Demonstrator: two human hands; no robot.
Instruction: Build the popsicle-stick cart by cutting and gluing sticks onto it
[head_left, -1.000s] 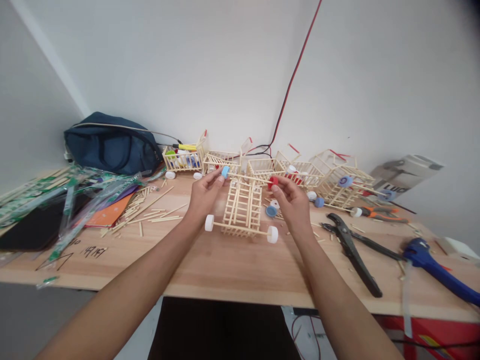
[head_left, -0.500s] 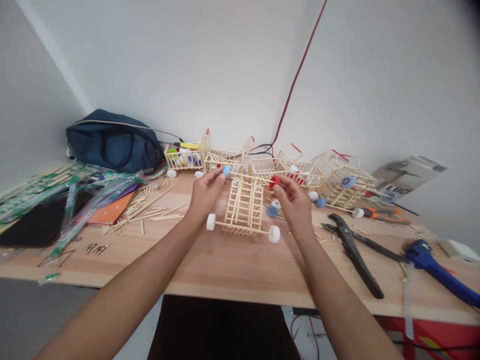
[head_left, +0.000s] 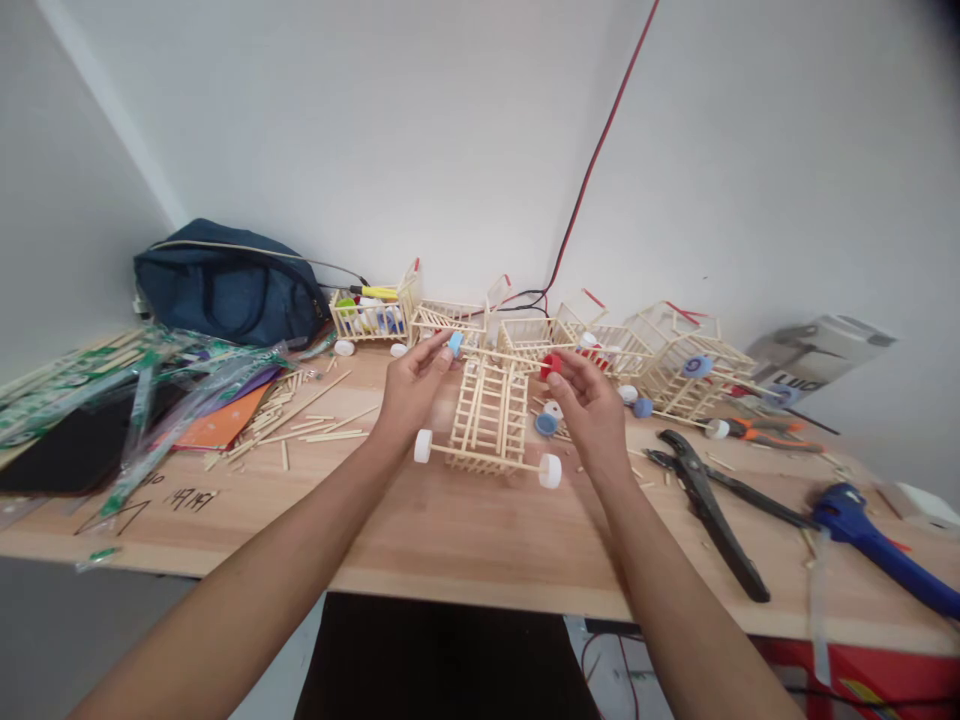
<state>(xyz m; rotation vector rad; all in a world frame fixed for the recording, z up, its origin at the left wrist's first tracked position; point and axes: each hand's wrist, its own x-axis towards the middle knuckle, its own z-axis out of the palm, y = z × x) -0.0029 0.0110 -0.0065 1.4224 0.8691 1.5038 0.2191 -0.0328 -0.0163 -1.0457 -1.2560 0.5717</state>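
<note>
A small cart frame of thin wooden sticks (head_left: 489, 415) sits between my two hands, its underside facing up. Across its near end runs an axle stick with a white bottle cap (head_left: 423, 446) on the left and another white cap (head_left: 550, 471) on the right. My left hand (head_left: 414, 385) pinches a light blue cap (head_left: 455, 344) at the left end of the far axle. At that axle's other end, my right hand (head_left: 594, 405) grips a red cap (head_left: 550, 366) between thumb and fingers. A loose blue cap (head_left: 546, 424) lies just left of my right hand.
Several similar stick carts (head_left: 371, 315) line the wall. On the left are a dark blue bag (head_left: 229, 280), plastic wrappers (head_left: 150, 390) and loose sticks (head_left: 330, 435). Black-handled cutters (head_left: 712, 515), orange-handled pliers (head_left: 772, 430) and a blue glue gun (head_left: 877, 540) lie on the right.
Almost nothing differs. Both hands keep hold of the caps, and the view has shifted very slightly.
</note>
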